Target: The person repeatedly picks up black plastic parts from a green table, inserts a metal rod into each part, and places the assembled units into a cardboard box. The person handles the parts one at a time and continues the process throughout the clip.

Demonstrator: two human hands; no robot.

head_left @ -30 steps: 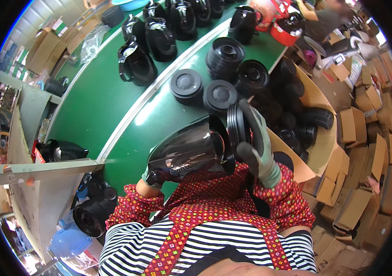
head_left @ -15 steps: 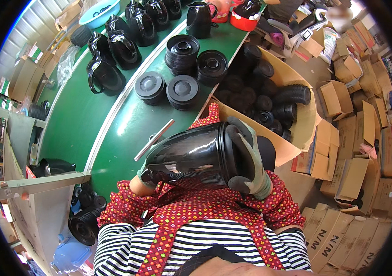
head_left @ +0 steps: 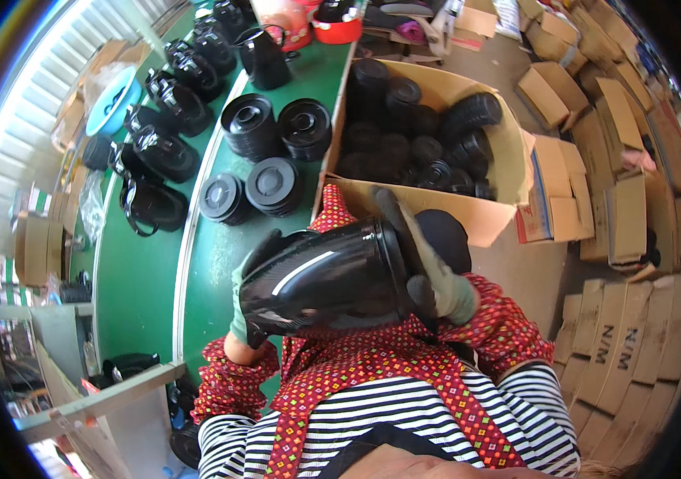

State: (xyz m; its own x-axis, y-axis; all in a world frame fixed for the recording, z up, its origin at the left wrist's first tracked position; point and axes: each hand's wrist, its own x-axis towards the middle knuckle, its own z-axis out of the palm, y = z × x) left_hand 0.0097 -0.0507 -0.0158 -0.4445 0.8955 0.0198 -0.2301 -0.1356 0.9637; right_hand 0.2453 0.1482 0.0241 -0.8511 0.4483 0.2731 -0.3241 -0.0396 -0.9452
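Broadly, the green desk point(head_left: 211, 297) takes up most of the left half of the frame, a pale strip running lengthwise along its top. A pile of flat-sided brown cartons point(head_left: 616, 351) fills the lower right, and a large cardboard box point(head_left: 484, 225), packed with dark round stacked pieces, stands right of the desk in the upper centre. A row of glossy black jugs point(head_left: 166, 152) stretches across the upper left. One more, the held jug point(head_left: 320, 279), lies on its side in mid-air at the centre of the frame, in front of the red patterned apron point(head_left: 364, 363), its wide end toward the right. At that end is the gloved right hand point(head_left: 439, 275), palm side against the mouth, fingers and thumb spread apart; whether its grip also pinches a lid there is hidden. At the narrower end the gloved left hand point(head_left: 251, 263) has its grip wrapped around the jug's base. Above them, left of the box, four stacks of black round lids point(head_left: 274, 185) sit close together on the desk. Near the upper left edge is a light-blue basin point(head_left: 95, 121), and at top centre a smaller red tub point(head_left: 336, 34).
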